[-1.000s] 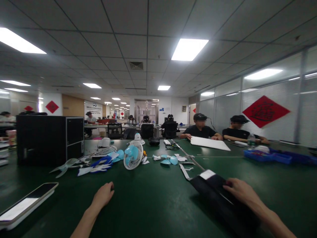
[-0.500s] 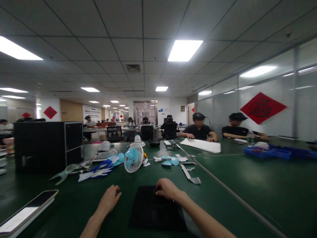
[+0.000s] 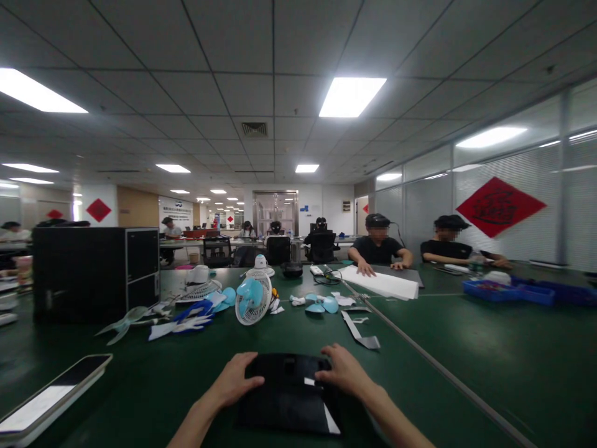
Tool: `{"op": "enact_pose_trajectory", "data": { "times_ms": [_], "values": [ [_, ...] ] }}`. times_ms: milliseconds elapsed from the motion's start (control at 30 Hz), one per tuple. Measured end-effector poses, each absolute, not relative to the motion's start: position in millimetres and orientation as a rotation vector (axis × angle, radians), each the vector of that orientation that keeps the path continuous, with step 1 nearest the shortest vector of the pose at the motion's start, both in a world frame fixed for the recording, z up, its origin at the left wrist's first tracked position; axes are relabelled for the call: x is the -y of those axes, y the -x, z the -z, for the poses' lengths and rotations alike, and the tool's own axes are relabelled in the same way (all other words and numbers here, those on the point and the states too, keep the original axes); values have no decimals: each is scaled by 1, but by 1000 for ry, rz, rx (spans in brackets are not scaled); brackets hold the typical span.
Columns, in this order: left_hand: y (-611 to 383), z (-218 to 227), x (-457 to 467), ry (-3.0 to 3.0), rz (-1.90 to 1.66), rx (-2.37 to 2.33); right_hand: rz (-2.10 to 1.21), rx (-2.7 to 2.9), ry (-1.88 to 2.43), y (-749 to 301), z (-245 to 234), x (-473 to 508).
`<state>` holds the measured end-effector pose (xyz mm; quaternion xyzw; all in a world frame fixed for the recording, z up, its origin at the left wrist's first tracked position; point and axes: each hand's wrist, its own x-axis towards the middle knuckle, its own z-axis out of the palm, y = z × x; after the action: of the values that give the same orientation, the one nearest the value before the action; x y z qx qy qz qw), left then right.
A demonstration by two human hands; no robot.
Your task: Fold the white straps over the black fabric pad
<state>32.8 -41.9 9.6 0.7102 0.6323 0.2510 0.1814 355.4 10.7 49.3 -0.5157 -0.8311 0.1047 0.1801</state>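
Both hands [image 3: 236, 378] [image 3: 347, 372] on black object [image 3: 280, 398] edges, room ahead

Free tabletop [image 3: 153, 379] between phone [image 3: 60, 391] and left fingers [image 3: 245, 359]; fan [image 3: 252, 297] obstructs farther ahead.

a flat black folder or case [image 3: 280, 407], roughly rectangular, sits low at the centre near the viewer, held at both sides, on or just above the green tabletop [image 3: 186, 354]. its far section looks like a flap with a small darker rectangle midway. a small white patch and a white wedge mark its right side, glare or paper unclear.
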Motion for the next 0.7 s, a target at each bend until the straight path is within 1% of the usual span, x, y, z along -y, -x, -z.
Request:
{"op": "enact_pose_trajectory", "data": {
  "times_ms": [167,400,700],
  "values": [
    [-32,-14,44,-1997,-676,-1807,-346,2362,1418,-350,-44,-9],
    [-22,-20,47,-1962,-612,-1911,-320,2400,1264,-336,-34,-16],
    [-12,-17,47,-2013,-629,-1875,-364,2439,1166,-337,-31,-15]
  ]
}}
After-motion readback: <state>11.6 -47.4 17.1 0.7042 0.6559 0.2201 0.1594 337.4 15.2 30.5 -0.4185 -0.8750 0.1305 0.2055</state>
